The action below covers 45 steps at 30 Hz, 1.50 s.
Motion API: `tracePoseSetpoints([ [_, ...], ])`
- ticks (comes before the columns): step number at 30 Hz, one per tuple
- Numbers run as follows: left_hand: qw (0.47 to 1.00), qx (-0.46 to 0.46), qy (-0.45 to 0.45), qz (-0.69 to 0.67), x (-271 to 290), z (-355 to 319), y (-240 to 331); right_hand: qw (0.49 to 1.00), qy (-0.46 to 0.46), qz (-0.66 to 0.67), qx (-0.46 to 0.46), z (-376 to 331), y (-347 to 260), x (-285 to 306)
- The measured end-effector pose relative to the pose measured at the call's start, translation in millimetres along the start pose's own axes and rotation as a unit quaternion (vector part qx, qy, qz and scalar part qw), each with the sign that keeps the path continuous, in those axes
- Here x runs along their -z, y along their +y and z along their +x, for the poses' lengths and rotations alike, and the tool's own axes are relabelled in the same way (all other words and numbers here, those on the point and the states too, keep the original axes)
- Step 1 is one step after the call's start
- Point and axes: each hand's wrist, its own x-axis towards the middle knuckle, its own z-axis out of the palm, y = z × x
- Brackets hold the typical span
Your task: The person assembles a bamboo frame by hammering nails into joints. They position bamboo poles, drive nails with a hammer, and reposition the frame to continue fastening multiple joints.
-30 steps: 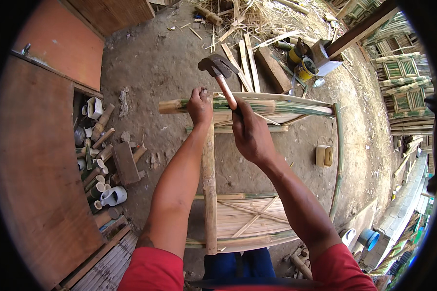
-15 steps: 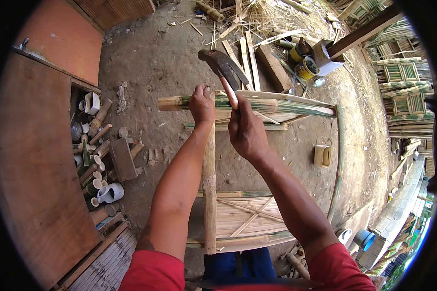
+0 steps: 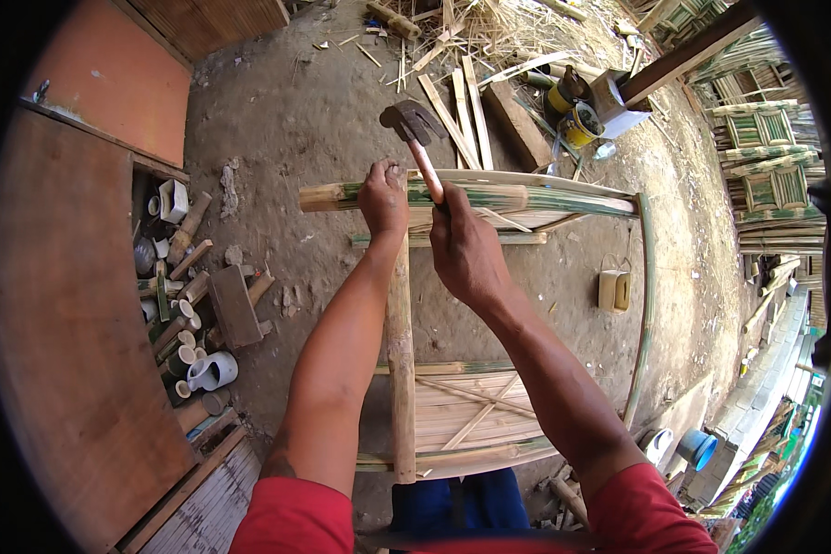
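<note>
Head view: right hand [image 3: 466, 249] gripped a raised hammer [image 3: 414, 125] at 12 o'clock; left hand [image 3: 383, 196] pinched something unseen on the green bamboo crossbar [image 3: 489, 197]. Frame looked assembled; this joint seemed unfinished.

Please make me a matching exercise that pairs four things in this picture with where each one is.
Things:
1. left hand
2. right hand
3. white pipe elbow fitting
4. blue round tub

Places:
A. on the ground at the lower right
B. gripping the reddish handle of the metal claw hammer
C. among offcuts beside the brown board on the left
D. on the green bamboo crossbar at the upright pole

Pairs: 1-D, 2-B, 3-C, 4-A
</note>
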Motion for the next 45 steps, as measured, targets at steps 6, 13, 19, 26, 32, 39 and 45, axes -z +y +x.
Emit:
tracePoseSetpoints([
  [6,0.999,-0.039,0.02,0.005,-3.3,2.6,-3.0,0.997,0.011,-0.065,-0.05,3.6,11.1,-10.2],
  [13,0.999,-0.035,-0.016,0.003,-1.4,1.7,-9.0,0.996,-0.016,-0.057,-0.071,-3.3,12.6,-16.9],
  [19,0.998,-0.048,0.034,0.007,-1.5,0.0,-11.9,0.995,-0.005,-0.022,-0.096,-7.5,7.3,-19.6],
  [26,1.0,-0.02,0.008,0.011,-1.1,-0.5,-9.9,0.994,0.077,0.051,-0.061,-3.0,-1.6,-22.1],
  [32,0.999,-0.01,0.001,-0.037,1.5,0.6,-8.1,0.997,0.038,-0.01,-0.06,-1.0,13.4,-29.9],
  [39,0.999,0.001,0.002,-0.042,0.2,-0.3,-7.7,0.993,0.027,-0.037,-0.104,-2.2,26.9,-35.3],
  [45,0.999,-0.014,0.009,-0.042,-0.9,-1.1,-13.2,0.99,-0.048,-0.085,-0.106,1.5,23.7,-29.2],
])
